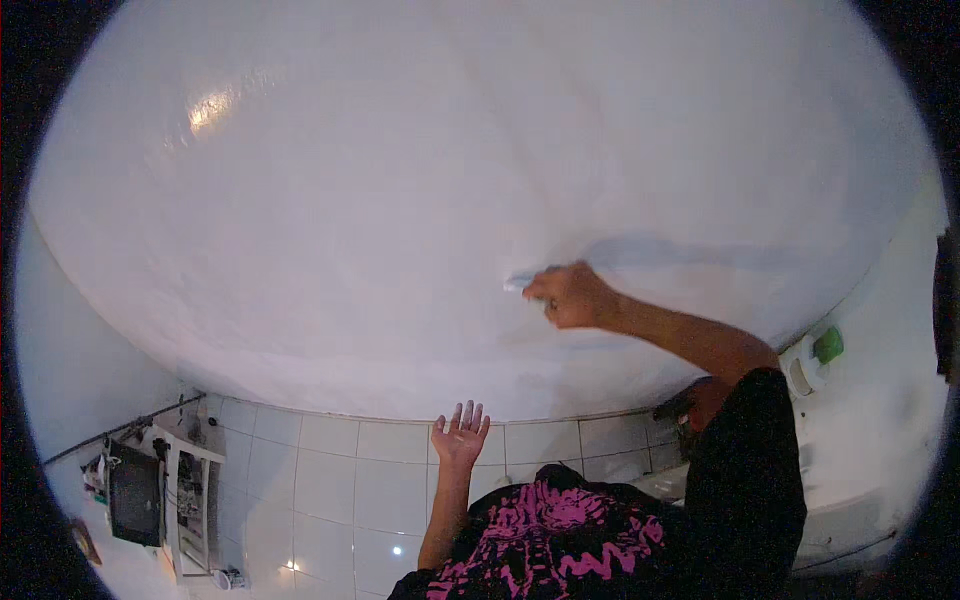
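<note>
A broad white wall (330,200) fills most of the head view. Against its lower right part, my right hand (575,297) is closed, pinching a small pale flat piece (515,282) that meets the surface at my fingertips. Most of that piece is covered by my fingers, so its kind cannot be made out. Lower down, near the wall's bottom edge, my left hand (461,433) is held with its palm up and fingers stretched apart. It holds nothing, and whitish smears mark its fingers.
Light square tiles (325,470) cover the floor below the wall. At the lower left stands a white shelf frame (190,500) beside a dark screen (134,494). To the right are a white container (802,368) and a green object (828,345).
</note>
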`<state>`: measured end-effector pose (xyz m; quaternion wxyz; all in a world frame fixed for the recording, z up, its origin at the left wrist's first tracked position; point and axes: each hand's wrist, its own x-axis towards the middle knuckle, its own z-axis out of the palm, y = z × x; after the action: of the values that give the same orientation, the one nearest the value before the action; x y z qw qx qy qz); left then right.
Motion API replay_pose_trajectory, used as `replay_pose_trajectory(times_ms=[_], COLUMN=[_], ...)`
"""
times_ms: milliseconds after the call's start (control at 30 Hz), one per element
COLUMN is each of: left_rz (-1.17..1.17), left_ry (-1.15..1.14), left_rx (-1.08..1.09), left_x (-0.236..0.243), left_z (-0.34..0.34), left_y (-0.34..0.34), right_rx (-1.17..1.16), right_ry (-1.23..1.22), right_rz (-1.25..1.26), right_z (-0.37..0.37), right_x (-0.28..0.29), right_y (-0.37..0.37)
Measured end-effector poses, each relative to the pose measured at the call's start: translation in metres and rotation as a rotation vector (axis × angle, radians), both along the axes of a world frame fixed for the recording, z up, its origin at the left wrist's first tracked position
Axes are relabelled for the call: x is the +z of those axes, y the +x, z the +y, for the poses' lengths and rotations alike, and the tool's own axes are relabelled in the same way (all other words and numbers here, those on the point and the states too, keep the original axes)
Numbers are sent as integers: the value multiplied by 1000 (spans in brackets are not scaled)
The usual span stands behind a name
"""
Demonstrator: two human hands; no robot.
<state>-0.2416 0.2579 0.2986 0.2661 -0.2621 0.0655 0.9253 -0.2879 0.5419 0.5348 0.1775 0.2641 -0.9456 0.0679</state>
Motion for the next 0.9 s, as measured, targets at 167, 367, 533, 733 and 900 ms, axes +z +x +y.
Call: replay_pose_trajectory(times_ms=[167,367,533,733,900], left_rz=[-19,-19,-46,-34,-35], left_ry=[0,-8,15,25,5], left_rx=[33,75,50,30,54], left_x=[2,-6,-1,0,-1], left_z=[0,3,-4,-5,-5], left_y=[1,1,0,1,5], right_rx=[125,-138,46,-89,-93], right_ry=[-112,1,300,339,93], right_rz=[274,798,933,783,282], right_z=[17,37,29,23,25], right_x=[137,288,253,6,-88], right_y=[-6,20,8,20,43])
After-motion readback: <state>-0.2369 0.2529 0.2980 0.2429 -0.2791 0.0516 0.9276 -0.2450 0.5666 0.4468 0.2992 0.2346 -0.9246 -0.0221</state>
